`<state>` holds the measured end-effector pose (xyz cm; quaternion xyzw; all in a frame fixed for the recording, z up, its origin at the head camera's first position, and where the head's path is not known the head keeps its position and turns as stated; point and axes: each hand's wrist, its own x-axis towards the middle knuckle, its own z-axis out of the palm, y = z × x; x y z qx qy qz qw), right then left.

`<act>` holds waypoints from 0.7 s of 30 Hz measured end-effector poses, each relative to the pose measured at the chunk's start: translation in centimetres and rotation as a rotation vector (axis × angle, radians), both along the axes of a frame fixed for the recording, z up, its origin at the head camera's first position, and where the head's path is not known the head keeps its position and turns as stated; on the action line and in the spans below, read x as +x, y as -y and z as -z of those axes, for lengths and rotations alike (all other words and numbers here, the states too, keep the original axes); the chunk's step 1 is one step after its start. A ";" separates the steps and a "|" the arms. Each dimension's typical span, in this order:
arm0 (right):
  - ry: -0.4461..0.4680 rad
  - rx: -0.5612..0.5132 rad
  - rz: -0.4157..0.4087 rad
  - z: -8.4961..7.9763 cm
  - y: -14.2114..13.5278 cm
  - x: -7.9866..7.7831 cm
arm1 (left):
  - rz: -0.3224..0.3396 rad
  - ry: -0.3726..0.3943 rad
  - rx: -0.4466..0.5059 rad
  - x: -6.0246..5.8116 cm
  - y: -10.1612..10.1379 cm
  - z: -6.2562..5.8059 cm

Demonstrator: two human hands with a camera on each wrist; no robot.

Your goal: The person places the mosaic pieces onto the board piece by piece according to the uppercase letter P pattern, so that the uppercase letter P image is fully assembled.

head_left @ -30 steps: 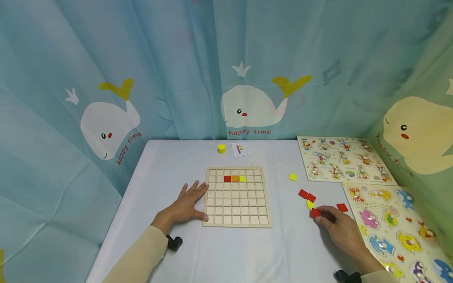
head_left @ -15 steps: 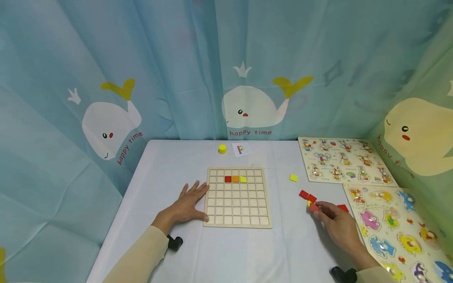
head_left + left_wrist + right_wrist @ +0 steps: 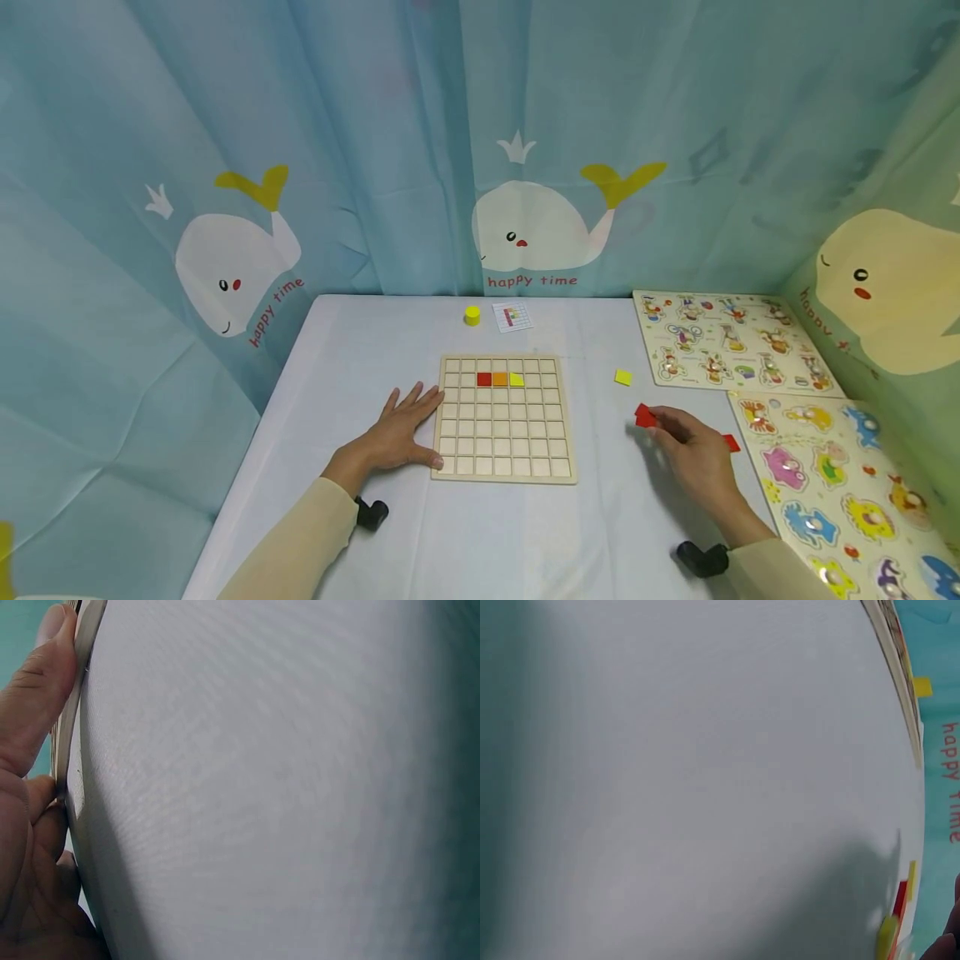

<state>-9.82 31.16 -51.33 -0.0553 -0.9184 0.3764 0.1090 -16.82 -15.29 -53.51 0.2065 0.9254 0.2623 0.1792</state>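
Observation:
My left hand (image 3: 396,429) lies with fingers spread at the left edge of the wooden grid board (image 3: 506,477), the thumb at its lower left corner. In the left wrist view the thumb (image 3: 37,690) touches the board's side. One row of the board has a red square tile (image 3: 483,380), an orange square tile (image 3: 500,380) and a yellow piece (image 3: 517,380). To the right, my right hand (image 3: 697,462) pinches a red tile (image 3: 645,417) between thumb and fingertips; it overlaps other red tiles, partly hidden. A yellow curved piece (image 3: 886,937) shows in the right wrist view.
A yellow square tile (image 3: 623,377) lies right of the board, and another red tile (image 3: 732,443) behind my right hand. A yellow round piece (image 3: 472,316) and a pattern card (image 3: 513,317) are at the back. Two animal puzzle boards (image 3: 738,385) fill the right side.
My right hand has moved away and left, carrying the red tile from beside the yellow curved piece to over the other red tiles. My left hand has stayed still.

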 end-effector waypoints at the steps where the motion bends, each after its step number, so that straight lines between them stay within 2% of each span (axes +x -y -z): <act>1: -0.008 -0.006 -0.003 -0.1 0.2 -0.2 | 0.000 0.000 0.001 0.0 0.0 0.0; 14: -0.006 -0.068 -0.032 -0.8 4.2 -3.2 | 0.009 0.011 -0.005 -0.2 0.2 0.1; 21: 0.008 -0.173 -0.066 -1.3 7.1 -4.8 | -0.002 0.007 -0.010 -0.2 0.1 0.2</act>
